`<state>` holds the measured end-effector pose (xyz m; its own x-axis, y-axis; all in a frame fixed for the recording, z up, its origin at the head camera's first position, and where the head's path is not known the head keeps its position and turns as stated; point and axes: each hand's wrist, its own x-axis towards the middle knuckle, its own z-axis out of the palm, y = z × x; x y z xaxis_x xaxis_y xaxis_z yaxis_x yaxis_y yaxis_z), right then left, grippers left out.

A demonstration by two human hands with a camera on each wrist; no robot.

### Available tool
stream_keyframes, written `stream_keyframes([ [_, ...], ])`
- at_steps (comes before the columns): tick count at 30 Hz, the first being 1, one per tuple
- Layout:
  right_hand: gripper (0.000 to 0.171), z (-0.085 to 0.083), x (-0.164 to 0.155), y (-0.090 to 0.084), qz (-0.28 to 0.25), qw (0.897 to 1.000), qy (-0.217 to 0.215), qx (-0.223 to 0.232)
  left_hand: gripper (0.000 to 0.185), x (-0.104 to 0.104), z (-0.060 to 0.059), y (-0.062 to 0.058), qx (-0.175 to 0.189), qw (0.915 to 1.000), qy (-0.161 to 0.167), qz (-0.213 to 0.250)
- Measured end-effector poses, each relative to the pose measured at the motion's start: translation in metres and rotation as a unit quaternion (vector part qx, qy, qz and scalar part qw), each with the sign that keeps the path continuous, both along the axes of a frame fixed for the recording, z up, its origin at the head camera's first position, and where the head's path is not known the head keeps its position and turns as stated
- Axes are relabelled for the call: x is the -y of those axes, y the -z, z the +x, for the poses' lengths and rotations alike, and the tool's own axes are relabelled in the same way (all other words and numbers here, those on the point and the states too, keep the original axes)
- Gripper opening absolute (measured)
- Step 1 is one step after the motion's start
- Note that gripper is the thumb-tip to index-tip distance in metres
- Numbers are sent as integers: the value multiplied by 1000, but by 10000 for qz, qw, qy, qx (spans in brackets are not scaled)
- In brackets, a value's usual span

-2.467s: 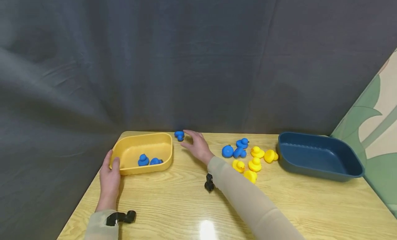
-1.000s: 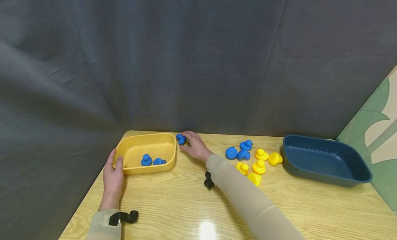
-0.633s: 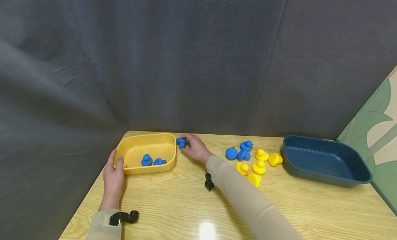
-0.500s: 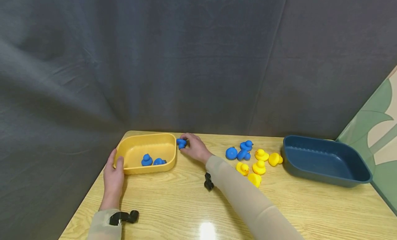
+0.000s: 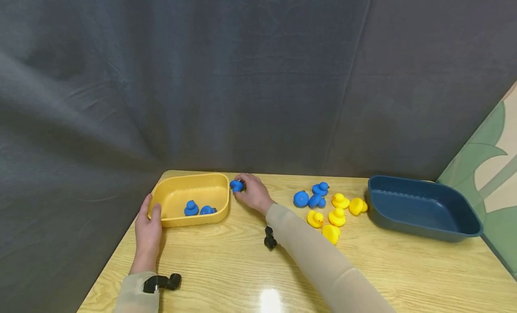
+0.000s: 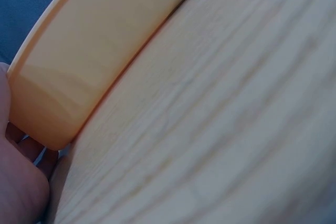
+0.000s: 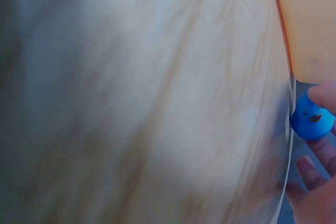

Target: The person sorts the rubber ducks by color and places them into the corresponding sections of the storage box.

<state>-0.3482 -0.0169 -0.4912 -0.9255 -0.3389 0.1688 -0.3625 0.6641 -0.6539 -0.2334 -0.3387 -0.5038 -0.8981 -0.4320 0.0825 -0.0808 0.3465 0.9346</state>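
Observation:
My left hand (image 5: 148, 230) grips the left end of a yellow plastic tub (image 5: 169, 222), thumb at the near rim. In the left wrist view, its fingers reach round the tub's outer wall (image 6: 79, 61). Two blue rubber ducks (image 5: 191, 208) lie inside this tub. Just off the tub's right end, my right hand (image 5: 255, 194) pinches another blue rubber duck (image 5: 236, 185) between thumb and fingers. The right wrist view shows this duck's head (image 7: 310, 121), beak toward the camera, with a fingertip on top and the other fingers below.
To the right, three more blue ducks (image 5: 300, 199) and several yellow rubber ducks (image 5: 337, 217) lie loose on the wooden table (image 5: 218, 268). A dark blue tub (image 5: 420, 232) stands at the far right. Behind the table hangs a dark grey curtain (image 5: 258, 88).
My right hand has closed on the blue duck by the yellow tub and drawn it a little nearer, turning it. The left hand keeps its hold on the tub; the head view shifted slightly.

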Motion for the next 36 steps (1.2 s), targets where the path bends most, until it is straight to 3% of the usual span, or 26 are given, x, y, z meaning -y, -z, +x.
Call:
stream_keyframes([
  [7, 46, 5, -13, -7, -151, 9999, -14, -56, 67, 0, 1, -1, 41, 10000, 15, -20],
  [16, 50, 19, -32, -31, -561, 9983, 152, 108, 68, -10, 4, -3, 87, 9998, 156, 128],
  [24, 50, 35, -55, -47, -659, 9967, 423, -225, 70, -28, 5, -7, 138, 9988, 398, 235],
  [36, 51, 64, -88, -73, -999, 9913, 833, -209, 74, -71, -3, -10, 221, 9945, 1026, 29],
])
